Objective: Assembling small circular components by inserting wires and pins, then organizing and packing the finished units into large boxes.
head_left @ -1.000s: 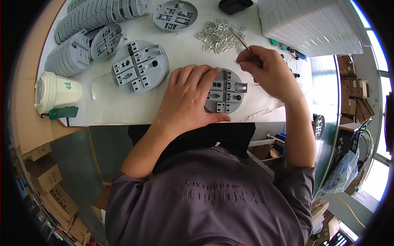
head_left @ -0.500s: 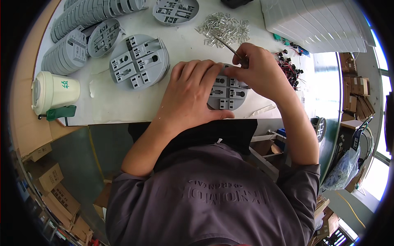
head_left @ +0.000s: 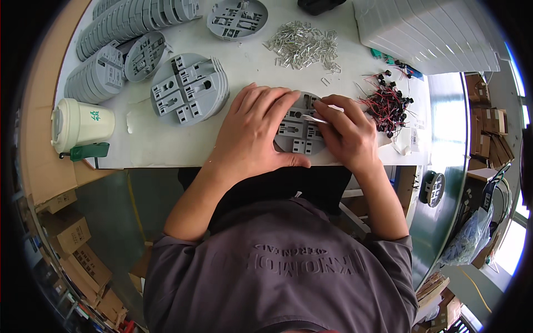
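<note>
A round grey plastic base (head_left: 301,145) with raised slots lies at the table's near edge. My left hand (head_left: 252,127) is wrapped over its left side, fingers on the far rim and thumb along the near rim. On the right part of the base, my right hand (head_left: 351,132) is closed on a slim metal tool (head_left: 314,119). Its pale tip points left over the slots; most of it is hidden by the fingers. Beyond the base lies a heap of small U-shaped metal clips (head_left: 304,44), with a few loose ones nearer.
Stacked grey round bases (head_left: 191,89) stand left, with long rows of similar parts (head_left: 133,25) behind. A lidded cream cup (head_left: 83,123) is at the left edge. At right lie a tangle of black parts with red wires (head_left: 388,105) and a stack of translucent trays (head_left: 427,36).
My right hand has come nearer and turned, bringing the tool from the clip heap down onto the base. A few clips now lie apart from the heap. My left hand stays on the base.
</note>
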{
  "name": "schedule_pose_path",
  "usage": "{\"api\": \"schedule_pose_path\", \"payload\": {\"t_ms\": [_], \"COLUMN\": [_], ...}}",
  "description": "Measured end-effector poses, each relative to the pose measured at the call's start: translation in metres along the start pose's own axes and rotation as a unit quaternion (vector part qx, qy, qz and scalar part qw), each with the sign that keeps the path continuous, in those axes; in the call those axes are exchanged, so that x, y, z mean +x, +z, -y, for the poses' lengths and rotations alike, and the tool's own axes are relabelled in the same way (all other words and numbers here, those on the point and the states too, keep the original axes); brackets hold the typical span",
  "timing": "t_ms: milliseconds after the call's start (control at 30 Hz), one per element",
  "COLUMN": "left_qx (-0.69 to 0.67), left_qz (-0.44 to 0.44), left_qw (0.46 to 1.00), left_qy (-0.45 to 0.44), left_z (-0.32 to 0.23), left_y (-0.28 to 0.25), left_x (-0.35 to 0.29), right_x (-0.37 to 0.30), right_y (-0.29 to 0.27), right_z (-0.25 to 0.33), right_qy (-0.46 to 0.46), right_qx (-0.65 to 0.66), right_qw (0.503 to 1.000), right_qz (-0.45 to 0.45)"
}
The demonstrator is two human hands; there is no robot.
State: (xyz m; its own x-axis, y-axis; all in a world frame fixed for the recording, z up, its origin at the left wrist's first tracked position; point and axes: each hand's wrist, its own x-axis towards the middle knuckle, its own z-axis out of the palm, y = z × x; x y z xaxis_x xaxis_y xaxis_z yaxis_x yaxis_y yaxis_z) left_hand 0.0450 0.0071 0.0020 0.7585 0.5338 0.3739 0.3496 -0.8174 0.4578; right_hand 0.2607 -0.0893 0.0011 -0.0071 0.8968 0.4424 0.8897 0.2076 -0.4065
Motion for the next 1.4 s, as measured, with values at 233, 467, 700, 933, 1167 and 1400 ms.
{"api": "schedule_pose_path", "payload": {"t_ms": [233, 467, 700, 933, 1167, 1400], "left_qx": [0.021, 0.102, 0.098, 0.013, -0.217, -0.176], "left_qz": [-0.020, -0.081, -0.092, -0.110, -0.120, -0.016], "left_qw": [0.999, 0.985, 0.985, 0.986, 0.966, 0.981], "left_qy": [-0.031, -0.110, -0.107, -0.128, -0.072, -0.080], "left_z": [-0.002, -0.009, -0.007, -0.013, -0.006, -0.019], "left_y": [-0.011, -0.002, -0.003, -0.007, -0.015, -0.020], "left_x": [-0.014, -0.033, -0.039, -0.031, -0.001, 0.045], "right_x": [0.013, 0.037, 0.044, 0.023, -0.020, -0.029], "right_y": [-0.012, -0.023, -0.021, -0.025, -0.017, 0.000], "right_z": [-0.001, -0.025, -0.033, -0.012, 0.027, 0.023], "right_qy": [0.033, -0.062, -0.099, 0.020, 0.084, 0.061], "right_qx": [0.046, 0.089, 0.099, 0.111, 0.008, -0.037], "right_qw": [0.998, 0.989, 0.983, 0.992, 0.996, 0.997], "right_qz": [0.039, 0.104, 0.120, 0.058, 0.024, -0.012]}}
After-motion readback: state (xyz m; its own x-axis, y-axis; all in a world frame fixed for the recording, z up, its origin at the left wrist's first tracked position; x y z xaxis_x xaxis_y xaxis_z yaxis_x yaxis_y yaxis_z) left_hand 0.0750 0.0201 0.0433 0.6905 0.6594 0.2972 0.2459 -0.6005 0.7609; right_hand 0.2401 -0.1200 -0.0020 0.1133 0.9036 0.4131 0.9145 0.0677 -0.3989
